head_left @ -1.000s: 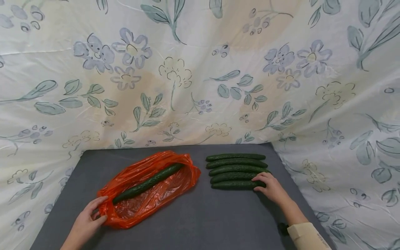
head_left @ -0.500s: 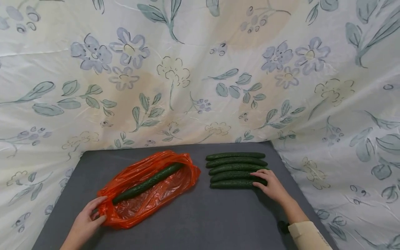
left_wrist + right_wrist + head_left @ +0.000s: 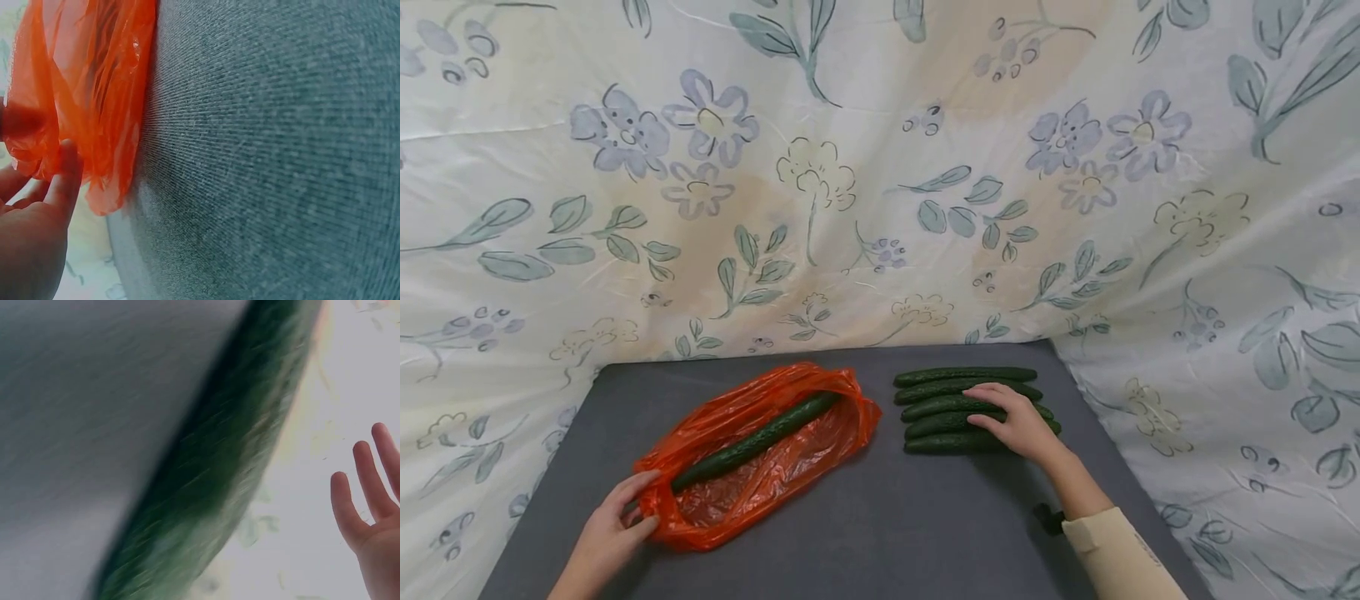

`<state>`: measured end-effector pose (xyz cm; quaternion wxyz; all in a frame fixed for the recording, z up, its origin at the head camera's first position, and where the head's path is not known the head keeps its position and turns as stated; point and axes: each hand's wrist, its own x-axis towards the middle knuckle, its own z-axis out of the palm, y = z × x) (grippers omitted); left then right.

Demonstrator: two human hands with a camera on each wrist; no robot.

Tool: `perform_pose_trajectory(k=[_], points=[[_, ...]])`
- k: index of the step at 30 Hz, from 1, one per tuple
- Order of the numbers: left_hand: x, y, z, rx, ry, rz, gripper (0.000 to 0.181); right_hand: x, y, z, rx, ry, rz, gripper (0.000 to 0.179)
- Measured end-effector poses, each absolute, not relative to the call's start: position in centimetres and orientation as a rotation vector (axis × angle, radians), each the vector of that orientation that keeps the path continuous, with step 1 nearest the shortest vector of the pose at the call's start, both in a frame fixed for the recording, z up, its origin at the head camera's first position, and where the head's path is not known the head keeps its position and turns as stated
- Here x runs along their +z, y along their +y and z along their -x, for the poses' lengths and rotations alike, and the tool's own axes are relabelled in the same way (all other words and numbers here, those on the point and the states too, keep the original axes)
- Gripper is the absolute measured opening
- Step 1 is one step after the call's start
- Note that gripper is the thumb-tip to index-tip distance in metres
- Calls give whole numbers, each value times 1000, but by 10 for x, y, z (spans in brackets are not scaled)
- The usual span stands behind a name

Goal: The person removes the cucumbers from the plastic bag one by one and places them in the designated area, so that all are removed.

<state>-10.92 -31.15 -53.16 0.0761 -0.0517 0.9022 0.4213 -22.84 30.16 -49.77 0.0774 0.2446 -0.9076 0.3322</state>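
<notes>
An orange-red plastic bag (image 3: 760,492) lies at an angle on the left, its mouth spread wide. Inside it rests one dark green cucumber (image 3: 752,446). My left hand (image 3: 601,533) pinches the bag's near left edge between thumb and fingers; the left wrist view shows the thumb pressed on the thin plastic (image 3: 119,125). On the right, several cucumbers (image 3: 951,407) lie side by side in a stack of rows. My right hand (image 3: 1017,423) hovers over their right half with fingers spread and nothing held. In the right wrist view a blurred cucumber (image 3: 212,450) runs past its extended fingers (image 3: 375,481).
Both things lie on a dark grey table (image 3: 880,533). A floral cloth (image 3: 850,283) hangs behind it and along the sides. A dark strap-like object (image 3: 1048,518) shows at the right wrist, beside the cream sleeve (image 3: 1112,554).
My right hand has moved left and away from me, from the right ends of the nearest cucumbers to over the middle of the group. The left hand and bag have stayed put.
</notes>
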Motion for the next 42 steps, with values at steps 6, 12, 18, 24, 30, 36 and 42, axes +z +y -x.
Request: perform_pose_trajectory(k=[6, 12, 18, 24, 30, 36, 42], points=[[-531, -311, 108, 1261, 2716, 148, 63, -482, 271, 240, 1152, -2675, -821, 46], [-531, -311, 108, 1278, 2709, 145, 64, -472, 239, 248, 1206, -2635, -959, 44], [-531, -311, 107, 1253, 2716, 172, 64, -467, 205, 253, 1330, -2643, -1046, 48], [-529, -310, 107, 1245, 2726, 176, 64, -465, 166, 254, 1335, -2584, -1174, 45], [-529, -309, 108, 1238, 2750, 161, 64, -463, 127, 255, 1330, -2533, -1308, 46], [-529, -310, 106, 1225, 2756, 160, 64, -464, 92, 256, 1354, -2597, -1381, 46], [-532, -312, 104, 1235, 2755, 157, 64, -475, 60, 263, 1459, -2749, -1429, 44]])
